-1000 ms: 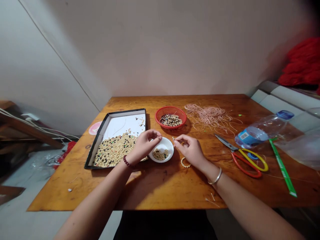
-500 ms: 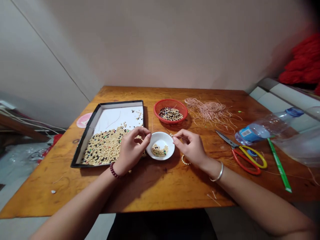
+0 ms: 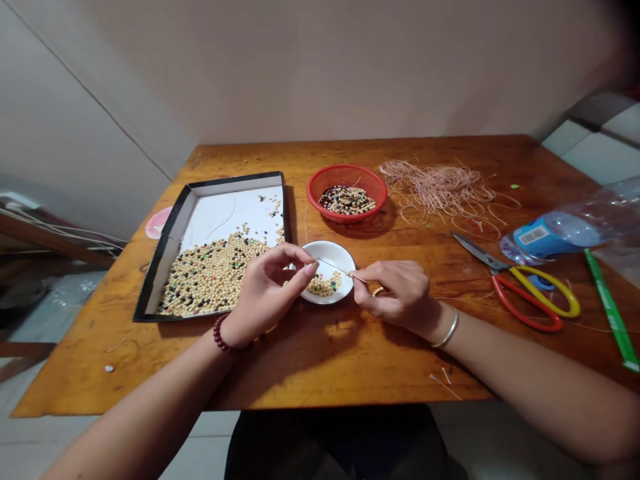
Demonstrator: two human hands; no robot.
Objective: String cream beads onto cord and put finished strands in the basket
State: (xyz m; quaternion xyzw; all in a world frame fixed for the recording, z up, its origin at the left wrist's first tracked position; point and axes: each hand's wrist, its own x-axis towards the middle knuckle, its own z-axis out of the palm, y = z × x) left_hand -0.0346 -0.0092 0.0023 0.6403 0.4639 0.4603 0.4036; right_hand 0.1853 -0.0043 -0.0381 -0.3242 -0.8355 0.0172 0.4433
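My right hand (image 3: 393,287) pinches a thin strand (image 3: 332,266) slanting leftward over white bowl (image 3: 323,249) toward my left hand (image 3: 273,280), fingertips together, hold unclear

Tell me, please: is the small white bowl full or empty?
Partly filled: beads cover part of the white bowl, leaving bare bottom visible.

From my end I can't tell whether the thin strand (image 3: 333,267) is wire or thread, or what, if anything, the left hand (image 3: 273,280) pinches. The right hand (image 3: 395,290) hides part of a row of pale beads (image 3: 378,291); my view's right edge cuts off the bottle (image 3: 547,235).
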